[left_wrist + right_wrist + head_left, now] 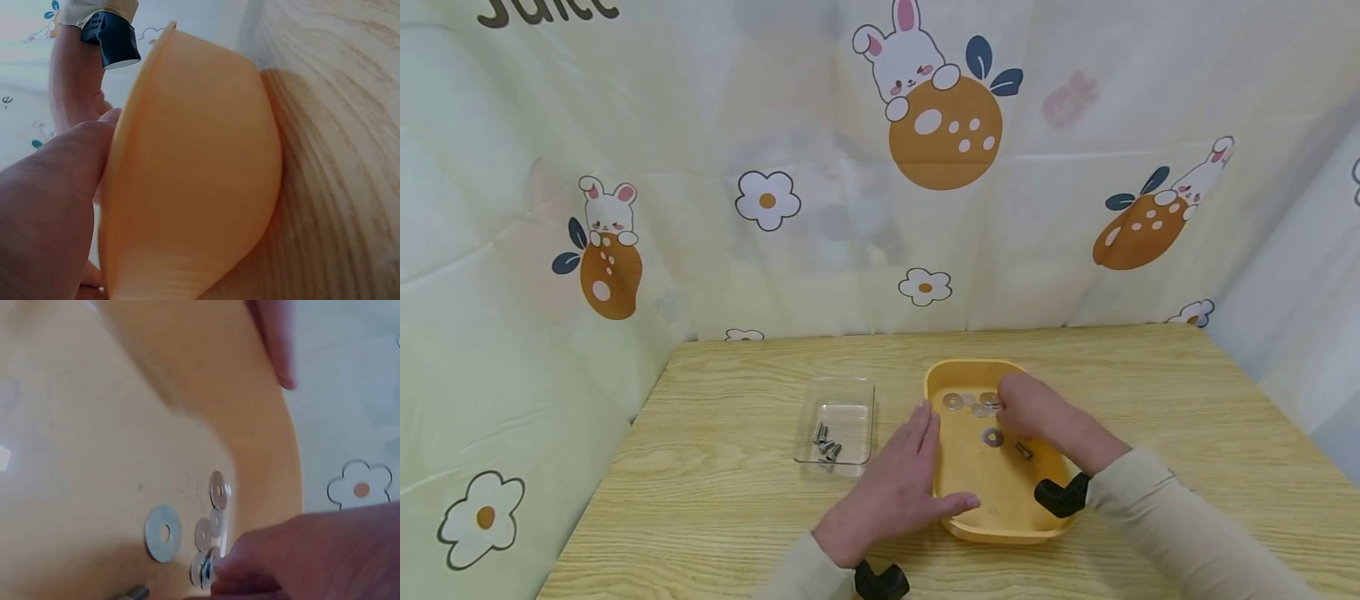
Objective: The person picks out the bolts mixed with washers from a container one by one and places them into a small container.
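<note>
A yellow tray holds several flat metal washers grouped at its far end. One larger washer lies apart near a small screw. My left hand rests along the tray's left rim with straight fingers, its thumb reaching over the inside. Inside the far right corner, my right hand has its fingers bent down at the washers. In the right wrist view, that hand's fingertips are right at the clustered washers; I cannot tell whether they pinch one.
A clear plastic box stands left of the tray, with several screws lying toward its near side. Both sit on a wood-grain table. A printed curtain hangs along the table's back edge and sides.
</note>
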Motion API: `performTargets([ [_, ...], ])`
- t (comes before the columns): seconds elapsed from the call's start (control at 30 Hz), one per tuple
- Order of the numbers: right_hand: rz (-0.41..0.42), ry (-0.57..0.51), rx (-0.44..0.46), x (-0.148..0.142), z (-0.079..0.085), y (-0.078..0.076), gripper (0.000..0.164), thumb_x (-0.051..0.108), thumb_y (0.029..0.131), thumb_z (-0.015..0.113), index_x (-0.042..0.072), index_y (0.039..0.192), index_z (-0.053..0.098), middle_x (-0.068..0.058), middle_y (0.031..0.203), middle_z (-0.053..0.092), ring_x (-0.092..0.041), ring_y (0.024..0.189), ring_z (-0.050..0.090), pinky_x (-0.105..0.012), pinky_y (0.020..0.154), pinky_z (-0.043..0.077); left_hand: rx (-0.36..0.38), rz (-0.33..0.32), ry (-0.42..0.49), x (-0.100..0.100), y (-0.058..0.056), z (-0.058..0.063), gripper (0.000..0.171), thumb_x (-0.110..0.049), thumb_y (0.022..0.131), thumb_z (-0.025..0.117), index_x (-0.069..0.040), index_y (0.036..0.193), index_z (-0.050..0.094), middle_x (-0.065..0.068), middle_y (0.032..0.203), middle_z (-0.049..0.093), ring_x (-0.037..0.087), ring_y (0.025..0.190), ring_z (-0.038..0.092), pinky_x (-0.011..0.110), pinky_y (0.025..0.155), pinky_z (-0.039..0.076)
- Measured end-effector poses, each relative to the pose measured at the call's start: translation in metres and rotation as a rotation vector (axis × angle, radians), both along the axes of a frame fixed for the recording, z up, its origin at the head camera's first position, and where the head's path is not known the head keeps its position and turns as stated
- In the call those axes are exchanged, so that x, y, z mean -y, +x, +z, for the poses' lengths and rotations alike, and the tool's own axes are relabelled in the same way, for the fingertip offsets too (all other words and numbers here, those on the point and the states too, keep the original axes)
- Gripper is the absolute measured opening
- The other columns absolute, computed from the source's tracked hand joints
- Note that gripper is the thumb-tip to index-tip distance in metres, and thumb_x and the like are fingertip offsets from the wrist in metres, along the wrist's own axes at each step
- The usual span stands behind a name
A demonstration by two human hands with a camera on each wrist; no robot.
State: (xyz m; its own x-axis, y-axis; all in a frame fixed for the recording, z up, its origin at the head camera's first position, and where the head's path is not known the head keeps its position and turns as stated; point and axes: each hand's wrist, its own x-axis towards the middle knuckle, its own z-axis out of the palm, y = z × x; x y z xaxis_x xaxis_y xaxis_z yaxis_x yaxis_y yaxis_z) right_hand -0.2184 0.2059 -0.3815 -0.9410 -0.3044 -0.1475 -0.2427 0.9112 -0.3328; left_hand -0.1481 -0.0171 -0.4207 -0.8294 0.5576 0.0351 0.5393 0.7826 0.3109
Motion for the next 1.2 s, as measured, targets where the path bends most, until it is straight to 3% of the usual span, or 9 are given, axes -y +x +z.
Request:
performTargets([
  [0.07,0.007,0.051,-0.025,0.004,-0.002,0.003,0.025,0.001,0.084,0.068,0.005,0.065,0.053,0.0,0.055,0.04,-0.013,0.047,0.04,-0.022,0.046,0.034,-0.001,0.007,-0.014,-0.001,0.001,-0.001,0.113,-0.079,0.086,0.045,-0.001,0.159,0.01,0.018,0.167,0.007,0.025,0.155,0.01,0.038,0.124,0.023],
  [0.17,0.003,0.113,0.009,0.009,-0.003,0.007,0.024,0.008,0.084,0.076,0.003,0.071,0.057,-0.003,0.055,0.05,-0.012,0.045,0.049,-0.021,0.043,0.039,-0.003,0.011,-0.024,-0.002,0.002,-0.001,0.114,-0.08,0.086,0.044,-0.001,0.159,0.008,0.017,0.167,0.005,0.024,0.155,0.008,0.037,0.124,0.023],
  [0.4,0.022,0.203,0.092,0.014,0.001,0.014,0.022,0.014,0.089,0.074,0.004,0.082,0.056,-0.007,0.065,0.053,-0.014,0.049,0.053,-0.021,0.046,0.043,-0.014,0.007,-0.043,-0.004,0.002,-0.001,0.111,-0.079,0.087,0.043,-0.001,0.159,0.009,0.016,0.167,0.006,0.024,0.155,0.009,0.038,0.124,0.024],
  [0.57,0.065,0.202,0.059,0.014,0.001,0.018,0.021,0.014,0.09,0.073,0.003,0.087,0.056,-0.007,0.066,0.051,-0.016,0.053,0.052,-0.022,0.048,0.042,-0.029,0.005,-0.054,-0.004,0.002,-0.001,0.11,-0.078,0.088,0.043,0.0,0.158,0.011,0.017,0.167,0.007,0.025,0.155,0.01,0.038,0.124,0.024],
  [0.73,0.055,0.217,0.006,0.016,0.001,0.02,0.019,0.011,0.088,0.074,0.003,0.085,0.057,-0.007,0.069,0.051,-0.018,0.056,0.051,-0.025,0.05,0.043,-0.032,0.009,-0.059,-0.003,0.003,-0.001,0.11,-0.077,0.089,0.043,0.0,0.158,0.009,0.017,0.167,0.006,0.025,0.155,0.009,0.038,0.123,0.025],
  [0.97,0.05,0.303,0.025,0.022,0.004,0.024,0.02,0.012,0.088,0.075,0.001,0.09,0.058,-0.01,0.072,0.053,-0.02,0.059,0.051,-0.026,0.05,0.043,-0.034,0.008,-0.059,-0.003,0.005,-0.003,0.11,-0.078,0.088,0.042,0.0,0.159,0.009,0.018,0.167,0.006,0.025,0.155,0.01,0.038,0.123,0.024],
  [1.2,0.041,0.305,0.084,0.021,0.001,0.023,0.02,0.013,0.091,0.071,0.002,0.088,0.055,-0.012,0.074,0.052,-0.021,0.058,0.052,-0.026,0.049,0.044,-0.057,0.002,-0.079,-0.004,0.003,-0.001,0.109,-0.077,0.089,0.042,0.001,0.158,0.011,0.019,0.166,0.008,0.026,0.155,0.011,0.037,0.123,0.025],
])
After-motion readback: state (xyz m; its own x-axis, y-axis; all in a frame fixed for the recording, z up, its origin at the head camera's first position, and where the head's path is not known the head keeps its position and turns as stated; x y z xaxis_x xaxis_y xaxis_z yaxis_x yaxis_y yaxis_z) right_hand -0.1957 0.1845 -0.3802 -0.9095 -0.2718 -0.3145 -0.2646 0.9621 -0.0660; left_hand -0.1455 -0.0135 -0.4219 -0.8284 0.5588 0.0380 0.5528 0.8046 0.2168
